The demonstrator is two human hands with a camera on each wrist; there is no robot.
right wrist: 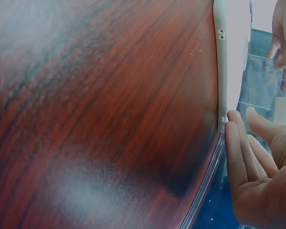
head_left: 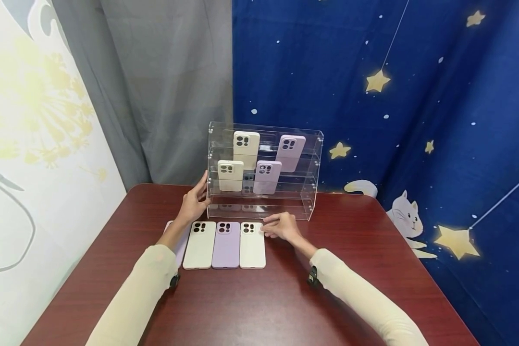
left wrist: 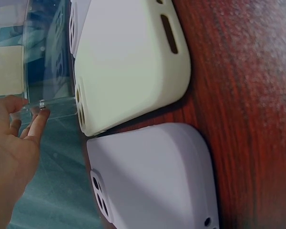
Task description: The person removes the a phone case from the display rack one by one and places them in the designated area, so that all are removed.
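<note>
The left hand (head_left: 193,204) grips the clear acrylic display stand (head_left: 281,210) at its left edge; the right hand (head_left: 284,227) holds nothing, fingers nearly straight at the far right corner of the rightmost cream phone case (head_left: 253,251), last in a row of four alternating lilac and cream on the table (head_left: 264,307). The stand's upper tier holds a cream case (head_left: 245,148) left and a lilac case (head_left: 290,154) right; the lower tier repeats that pair. Both forearms angle inward.
</note>
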